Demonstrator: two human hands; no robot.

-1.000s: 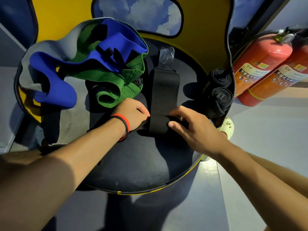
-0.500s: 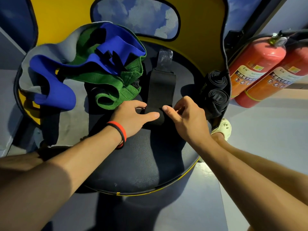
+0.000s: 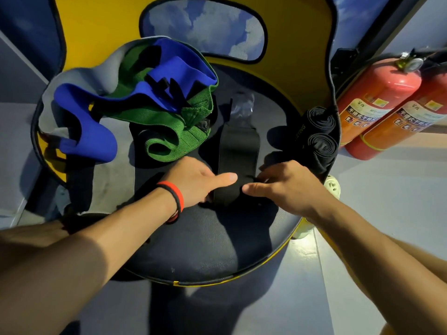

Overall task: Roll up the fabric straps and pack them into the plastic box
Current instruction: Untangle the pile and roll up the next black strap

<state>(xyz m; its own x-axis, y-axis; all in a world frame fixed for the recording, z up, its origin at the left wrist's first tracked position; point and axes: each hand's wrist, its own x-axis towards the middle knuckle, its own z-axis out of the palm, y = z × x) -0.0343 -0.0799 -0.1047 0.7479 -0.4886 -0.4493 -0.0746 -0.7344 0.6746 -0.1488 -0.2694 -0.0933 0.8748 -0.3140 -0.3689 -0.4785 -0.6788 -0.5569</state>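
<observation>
A black fabric strap (image 3: 238, 148) lies flat on the round dark seat (image 3: 205, 243), running away from me, its near end wound into a small roll. My left hand (image 3: 193, 181) holds the roll from the left, thumb stretched across its top. My right hand (image 3: 287, 184) holds it from the right, thumb pointing at the roll and fingers curled behind it. Two rolled black straps (image 3: 319, 136) stand at the seat's right edge. A crumpled clear plastic piece (image 3: 242, 106) lies at the strap's far end; no box shape is plain.
A loose heap of green strap (image 3: 174, 136), blue strap (image 3: 96, 131) and grey fabric covers the seat's back left. Two red fire extinguishers (image 3: 377, 102) lean on the floor at the right. A yellow seat back (image 3: 101, 27) rises behind. A pale shoe (image 3: 332, 187) shows below the right edge.
The roll has advanced along the strap since a second ago. Both hands have regripped it, and both thumbs now lie across its top.
</observation>
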